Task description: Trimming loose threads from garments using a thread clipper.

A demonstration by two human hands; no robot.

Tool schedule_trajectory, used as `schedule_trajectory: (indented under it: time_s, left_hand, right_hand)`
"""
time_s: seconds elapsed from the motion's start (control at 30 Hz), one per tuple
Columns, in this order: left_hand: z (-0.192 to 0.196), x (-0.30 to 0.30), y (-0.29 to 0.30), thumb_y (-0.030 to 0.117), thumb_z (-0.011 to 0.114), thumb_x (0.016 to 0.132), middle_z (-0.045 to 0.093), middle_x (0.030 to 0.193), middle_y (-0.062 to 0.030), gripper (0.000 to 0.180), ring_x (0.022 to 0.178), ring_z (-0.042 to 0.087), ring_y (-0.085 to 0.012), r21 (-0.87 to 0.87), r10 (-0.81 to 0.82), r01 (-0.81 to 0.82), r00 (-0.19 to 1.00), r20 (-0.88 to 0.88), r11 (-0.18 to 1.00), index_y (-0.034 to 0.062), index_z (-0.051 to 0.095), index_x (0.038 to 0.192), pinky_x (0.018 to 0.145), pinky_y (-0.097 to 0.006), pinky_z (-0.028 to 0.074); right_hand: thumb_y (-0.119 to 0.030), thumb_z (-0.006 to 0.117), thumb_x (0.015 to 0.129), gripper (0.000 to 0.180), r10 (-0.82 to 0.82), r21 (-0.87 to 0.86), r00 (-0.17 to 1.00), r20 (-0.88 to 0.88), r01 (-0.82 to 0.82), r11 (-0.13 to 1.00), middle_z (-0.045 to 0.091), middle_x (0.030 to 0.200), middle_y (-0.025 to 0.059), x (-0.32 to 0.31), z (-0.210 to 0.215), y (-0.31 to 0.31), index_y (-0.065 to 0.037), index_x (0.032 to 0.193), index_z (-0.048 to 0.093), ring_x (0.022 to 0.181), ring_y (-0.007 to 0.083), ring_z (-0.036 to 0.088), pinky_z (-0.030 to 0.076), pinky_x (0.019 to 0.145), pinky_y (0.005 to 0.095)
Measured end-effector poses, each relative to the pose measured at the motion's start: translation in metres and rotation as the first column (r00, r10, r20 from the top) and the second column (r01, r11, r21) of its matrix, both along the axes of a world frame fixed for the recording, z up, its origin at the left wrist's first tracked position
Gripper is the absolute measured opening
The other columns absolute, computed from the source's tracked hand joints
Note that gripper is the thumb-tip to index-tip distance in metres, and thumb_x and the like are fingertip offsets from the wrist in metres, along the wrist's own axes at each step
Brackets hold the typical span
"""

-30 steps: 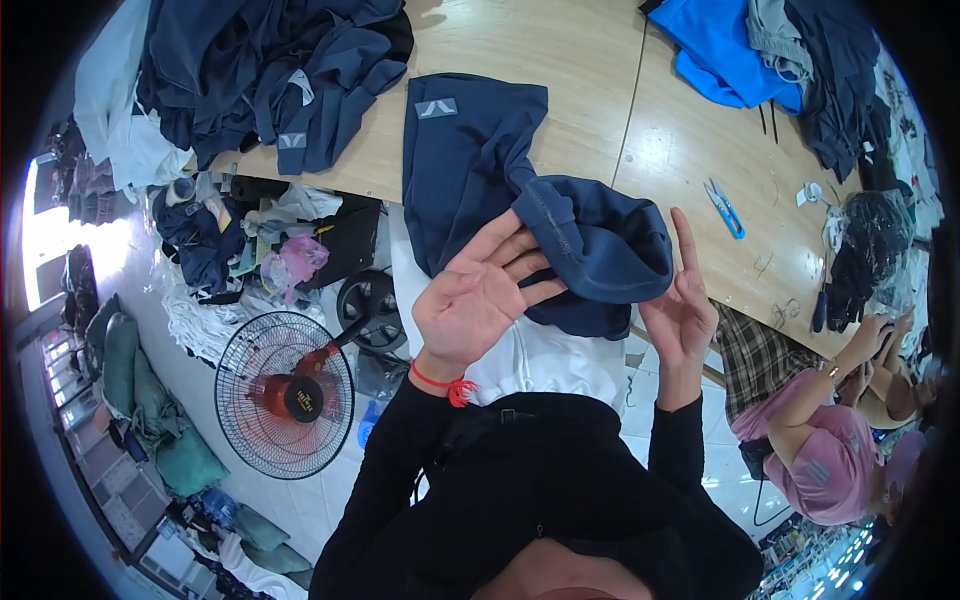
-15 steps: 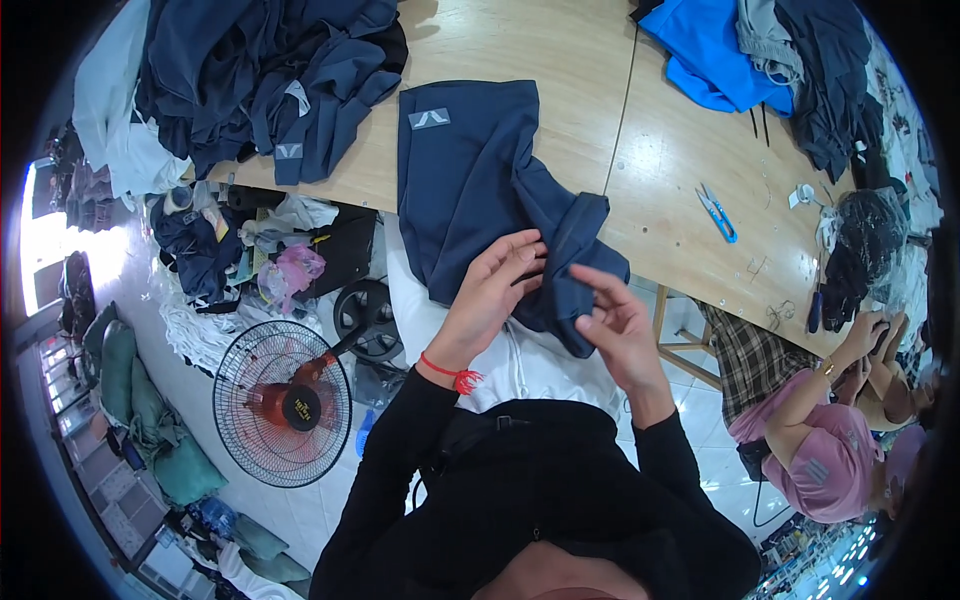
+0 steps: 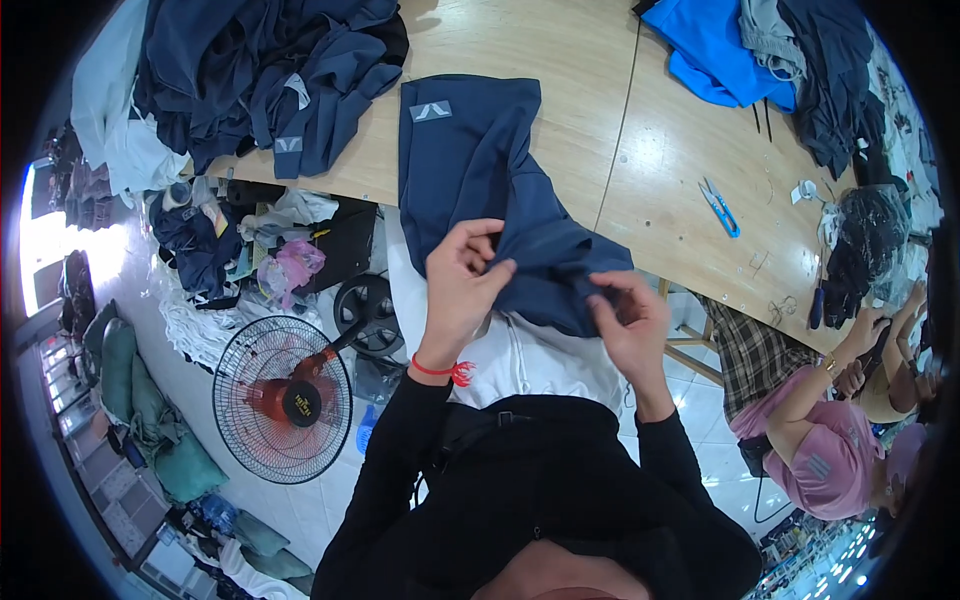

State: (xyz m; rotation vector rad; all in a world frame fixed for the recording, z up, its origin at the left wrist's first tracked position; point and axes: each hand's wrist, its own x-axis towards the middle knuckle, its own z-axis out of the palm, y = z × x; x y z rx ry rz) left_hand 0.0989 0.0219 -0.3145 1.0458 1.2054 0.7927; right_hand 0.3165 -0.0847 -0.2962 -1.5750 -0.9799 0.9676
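Note:
A navy garment [image 3: 465, 150] with a small light-grey patch near its far corner lies partly on the table, and its near end drapes over the edge toward my lap. My left hand [image 3: 462, 290] has its fingers curled into the cloth at the garment's left side, thumb resting along a fold. At the near right end, my right hand [image 3: 632, 325] pinches the cloth between thumb and fingers. Between the hands the fabric is loosely bunched, and some fingertips are hidden in it.
A heap of navy garments [image 3: 270, 70] covers the table's far left. Blue thread snips [image 3: 720, 210] lie on the right, below a bright blue garment [image 3: 705, 50]. A standing fan [image 3: 283, 400] is at my left; a person in pink [image 3: 825, 450] sits at the right.
The folded-over strip at the near end has been opened out and the cloth now lies flatter. My left hand has shifted slightly left, my right hand slightly right and lower.

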Motion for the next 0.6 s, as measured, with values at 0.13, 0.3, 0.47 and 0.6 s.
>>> schedule_trajectory:
  time_s: [0.13, 0.3, 0.47, 0.6]
  left_hand:
    - [0.006, -0.009, 0.008, -0.009, 0.074, 0.097, 0.053, 0.091, 0.0041, 0.025, 0.068, 0.052, -0.0017, 0.502, 0.394, -0.248, 0.895, -0.208, 0.828, 0.0013, 0.074, 0.12, 0.054, -0.018, 0.049]
    - [0.012, -0.009, 0.008, -0.004, 0.072, 0.102, 0.069, 0.098, -0.006, 0.023, 0.074, 0.066, -0.0054, 0.33, 0.419, -0.403, 0.908, 0.025, 0.854, -0.0038, 0.066, 0.125, 0.056, -0.022, 0.058]
    - [0.004, -0.012, 0.004, -0.01, 0.08, 0.092, 0.065, 0.12, -0.0102, 0.036, 0.076, 0.067, -0.0068, 0.231, 0.169, -0.151, 0.984, -0.061, 0.961, -0.0051, 0.072, 0.127, 0.063, -0.022, 0.06]
    - [-0.012, -0.023, 0.003, -0.014, 0.078, 0.087, 0.07, 0.117, -0.0111, 0.044, 0.076, 0.067, -0.0071, 0.239, 0.012, 0.065, 0.951, -0.309, 0.969, -0.0003, 0.075, 0.129, 0.064, -0.022, 0.056]
  right_hand:
    - [0.018, 0.058, 0.088, 0.039, -0.313, 0.289, 0.826, 0.468, 0.192, 0.938, 0.074, 0.096, 0.0074, 0.021, -0.002, 0.01, 0.001, 0.118, 0.076, 0.08, 0.0112, 0.069, 0.053, 0.07, 0.0232]
    - [0.021, 0.053, 0.093, 0.045, -0.394, 0.291, 0.887, 0.242, 0.321, 0.901, 0.072, 0.115, 0.0119, 0.022, -0.002, 0.011, 0.004, 0.131, 0.068, 0.101, 0.015, 0.072, 0.057, 0.092, 0.0262]
    - [0.021, 0.052, 0.098, 0.039, -0.388, 0.266, 0.915, 0.115, 0.348, 0.899, 0.069, 0.122, 0.014, 0.015, 0.001, 0.008, 0.006, 0.132, 0.065, 0.114, 0.0178, 0.07, 0.055, 0.103, 0.0299]
    - [0.019, 0.053, 0.1, 0.035, -0.403, 0.424, 0.889, 0.217, 0.286, 0.859, 0.067, 0.126, 0.0158, 0.02, -0.003, 0.003, 0.007, 0.131, 0.063, 0.118, 0.0214, 0.069, 0.055, 0.106, 0.0322]
